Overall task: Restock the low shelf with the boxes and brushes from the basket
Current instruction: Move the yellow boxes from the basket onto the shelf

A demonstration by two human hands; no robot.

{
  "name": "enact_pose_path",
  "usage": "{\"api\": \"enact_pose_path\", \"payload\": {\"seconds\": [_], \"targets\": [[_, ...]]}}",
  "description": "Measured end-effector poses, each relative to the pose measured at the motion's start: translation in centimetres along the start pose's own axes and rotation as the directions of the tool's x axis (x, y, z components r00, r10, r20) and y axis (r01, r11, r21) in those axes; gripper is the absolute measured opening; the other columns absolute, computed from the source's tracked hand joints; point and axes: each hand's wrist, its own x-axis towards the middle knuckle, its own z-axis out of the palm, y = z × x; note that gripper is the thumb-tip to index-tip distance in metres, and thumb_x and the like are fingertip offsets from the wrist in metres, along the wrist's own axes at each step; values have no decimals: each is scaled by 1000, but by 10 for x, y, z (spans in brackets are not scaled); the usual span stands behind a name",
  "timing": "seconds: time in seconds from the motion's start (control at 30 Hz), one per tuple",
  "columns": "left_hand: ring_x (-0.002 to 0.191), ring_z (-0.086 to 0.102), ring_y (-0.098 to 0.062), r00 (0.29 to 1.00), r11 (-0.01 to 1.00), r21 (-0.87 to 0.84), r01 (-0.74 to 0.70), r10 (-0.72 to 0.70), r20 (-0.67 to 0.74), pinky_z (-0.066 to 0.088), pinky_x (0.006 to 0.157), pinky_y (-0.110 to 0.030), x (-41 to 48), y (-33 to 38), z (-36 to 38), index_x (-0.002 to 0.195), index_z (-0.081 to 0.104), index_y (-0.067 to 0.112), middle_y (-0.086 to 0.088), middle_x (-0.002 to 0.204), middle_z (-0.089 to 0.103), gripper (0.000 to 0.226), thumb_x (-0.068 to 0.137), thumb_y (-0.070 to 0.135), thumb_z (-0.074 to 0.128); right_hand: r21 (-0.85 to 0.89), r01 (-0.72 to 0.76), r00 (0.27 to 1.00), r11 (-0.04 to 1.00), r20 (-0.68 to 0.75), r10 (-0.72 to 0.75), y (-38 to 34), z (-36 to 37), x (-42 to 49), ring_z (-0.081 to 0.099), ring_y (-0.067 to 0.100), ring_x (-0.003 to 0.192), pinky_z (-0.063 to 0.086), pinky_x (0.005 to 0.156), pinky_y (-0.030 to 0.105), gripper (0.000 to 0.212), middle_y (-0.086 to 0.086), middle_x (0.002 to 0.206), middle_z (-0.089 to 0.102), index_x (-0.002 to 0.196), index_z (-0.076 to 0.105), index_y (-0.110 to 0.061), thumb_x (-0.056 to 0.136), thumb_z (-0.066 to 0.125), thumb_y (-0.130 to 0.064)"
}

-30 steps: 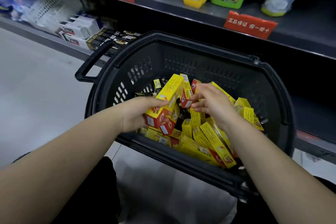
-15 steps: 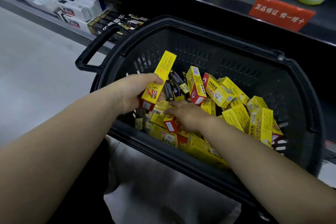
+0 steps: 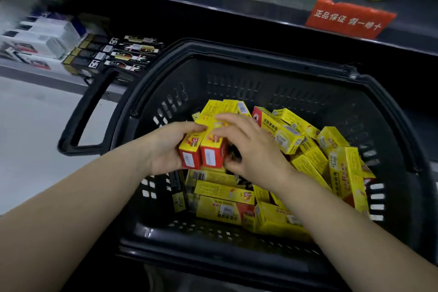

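Now | both hands [image 3: 213, 149] gripping two boxes [image 3: 203, 147] | basket [image 3: 237, 73] | loose boxes [image 3: 308, 166] crowd right

Low shelf [image 3: 59, 72] – white [image 3: 42, 40], black boxes [image 3: 113, 54]

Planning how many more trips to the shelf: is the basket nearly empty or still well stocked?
Still well stocked. Many yellow boxes lie piled across the basket floor; the left hand and right hand hold only two.
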Motion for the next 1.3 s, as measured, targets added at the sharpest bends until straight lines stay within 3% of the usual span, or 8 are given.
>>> {"api": "enact_pose_path", "payload": {"seconds": [0.3, 0.43, 0.6, 0.73, 0.87, 0.97, 1.1, 1.3], "targets": [[79, 72, -23, 988, 983, 182, -23, -5, 152, 59, 66, -38, -5, 33, -26, 100, 67, 13, -11, 92, 74, 37, 75, 39, 64, -115, 9, 989, 993, -146, -26, -20, 21, 3, 50, 19, 93, 53, 65, 29, 63, 3, 107, 47, 124, 47, -17, 69, 77, -6], [74, 72, -16, 986, 953, 292, -75, 26, 167, 57, 58, -29, -11, 35, -31, 105, 62, 13, -6, 87, 75, 38, 70, 24, 70, 24, -224, 969, 974, -99, 225, -26, 20, 5, 63, 21, 95, 54, 72, 32, 65, 5, 110, 61, 131, 38, -21, 77, 71, -8], [65, 71, -11, 990, 920, 374, -122, 84, 114, 52, 50, -21, -16, 31, -36, 97, 63, 15, -2, 78, 75, 16, 82, 11, 67, -280, -723, 646, 632, 49, 762, 13, 34, 9, 50, 31, 118, 46, 91, 42, 62, 12, 130, 51, 138, 32, -10, 86, 61, -27], [75, 69, -19, 986, 924, 346, -163, 165, 26, 52, 62, -27, -22, 28, -39, 102, 63, 8, -10, 88, 73, 26, 78, 9, 72, -365, -791, 482, 491, 124, 867, 18, 54, 19, 56, 36, 109, 46, 79, 38, 62, 18, 120, 58, 132, 32, -1, 88, 60, -36], [100, 65, -30, 980, 945, 270, -182, 198, -33, 50, 93, -42, -28, 29, -42, 118, 58, 2, -17, 109, 67, 49, 73, 8, 76, 122, -904, 414, 410, 15, 910, 1, 44, 29, 62, 28, 92, 44, 62, 24, 41, 8, 97, 64, 116, 46, -4, 87, 58, -31], [70, 69, -21, 974, 967, 126, -220, 225, -29, 58, 69, -31, -29, 26, -40, 102, 65, 6, -10, 82, 72, 26, 77, 10, 72, 460, -746, 509, 481, -71, 858, -35, 27, 25, 58, 1, 66, 39, 44, 6, 34, -12, 79, 59, 111, 38, -22, 86, 61, -27], [51, 67, -13, 967, 968, -12, -252, 252, 44, 51, 43, -21, -36, 19, -29, 80, 64, 10, -4, 61, 71, 3, 82, 11, 66, 675, -578, 664, 458, 62, 745, -79, 16, 13, 62, -7, 81, 50, 70, 15, 42, -24, 90, 63, 107, 33, -49, 79, 60, -32], [57, 69, -13, 954, 969, 7, -247, 241, 179, 53, 49, -20, -46, 4, -19, 81, 63, 16, -1, 67, 72, 6, 83, 11, 64, 795, -530, 601, 294, 109, 792, -92, 9, 4, 60, 20, 109, 50, 91, 39, 58, 0, 119, 61, 113, 38, -34, 70, 77, -39]]}}
